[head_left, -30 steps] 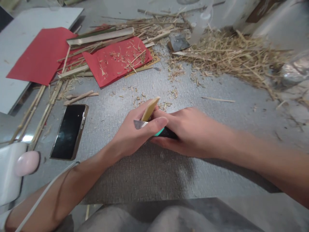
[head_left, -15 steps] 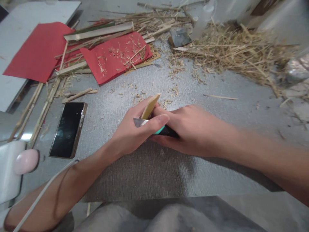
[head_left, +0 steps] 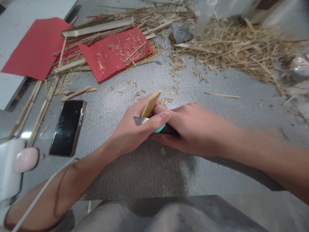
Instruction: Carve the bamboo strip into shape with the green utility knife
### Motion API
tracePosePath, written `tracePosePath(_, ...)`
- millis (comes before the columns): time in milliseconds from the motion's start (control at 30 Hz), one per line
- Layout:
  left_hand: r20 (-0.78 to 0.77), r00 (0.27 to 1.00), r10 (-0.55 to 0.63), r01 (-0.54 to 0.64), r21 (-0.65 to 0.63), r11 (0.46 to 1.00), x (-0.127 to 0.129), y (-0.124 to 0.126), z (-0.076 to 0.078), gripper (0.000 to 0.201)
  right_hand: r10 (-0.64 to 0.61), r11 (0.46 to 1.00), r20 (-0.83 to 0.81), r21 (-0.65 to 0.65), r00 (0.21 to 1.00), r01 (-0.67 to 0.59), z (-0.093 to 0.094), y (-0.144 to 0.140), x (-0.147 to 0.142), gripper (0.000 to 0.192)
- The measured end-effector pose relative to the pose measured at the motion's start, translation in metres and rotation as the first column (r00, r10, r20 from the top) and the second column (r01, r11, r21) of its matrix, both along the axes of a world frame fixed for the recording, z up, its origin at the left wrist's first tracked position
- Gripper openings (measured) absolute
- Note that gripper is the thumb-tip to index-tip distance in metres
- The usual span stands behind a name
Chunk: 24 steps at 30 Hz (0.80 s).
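My left hand (head_left: 131, 130) is closed around a pale, pointed piece of bamboo (head_left: 151, 105), whose tip sticks up between my hands. In my right hand (head_left: 193, 129) is the black and turquoise handle of a utility knife (head_left: 166, 129). Its short, slanted blade points left, just below the bamboo. My left thumb lies across the front of the knife, and the fingers of both hands touch. The lower part of the bamboo is hidden in my left hand.
Red paper (head_left: 118, 53) with shavings lies beyond my hands, near split bamboo strips (head_left: 98, 27). A heap of shavings (head_left: 238, 48) fills the back right. To the left are a phone (head_left: 67, 127) and a pink rounded object (head_left: 26, 159). A white cable (head_left: 45, 190) crosses my left forearm.
The view has shifted slightly, so the things on the table sit a little higher. Both hands keep nearly the same hold on bamboo and knife.
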<state>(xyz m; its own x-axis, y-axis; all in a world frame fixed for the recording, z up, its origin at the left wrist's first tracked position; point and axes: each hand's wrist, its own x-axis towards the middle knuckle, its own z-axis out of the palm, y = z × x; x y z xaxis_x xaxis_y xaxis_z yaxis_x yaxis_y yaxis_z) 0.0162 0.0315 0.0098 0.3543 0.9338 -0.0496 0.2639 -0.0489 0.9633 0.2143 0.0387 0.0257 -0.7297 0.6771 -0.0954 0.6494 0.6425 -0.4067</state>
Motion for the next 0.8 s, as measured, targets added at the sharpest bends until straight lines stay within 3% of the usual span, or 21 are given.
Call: tracePosePath(800,-0.024,1.000,0.002,-0.002,-0.007,1.000,-0.0001,-0.0002,0.0015,0.027,-0.002,0.999,0.023,-0.038,1.000,0.003,0.0021,0.0018,0.0004,0.044)
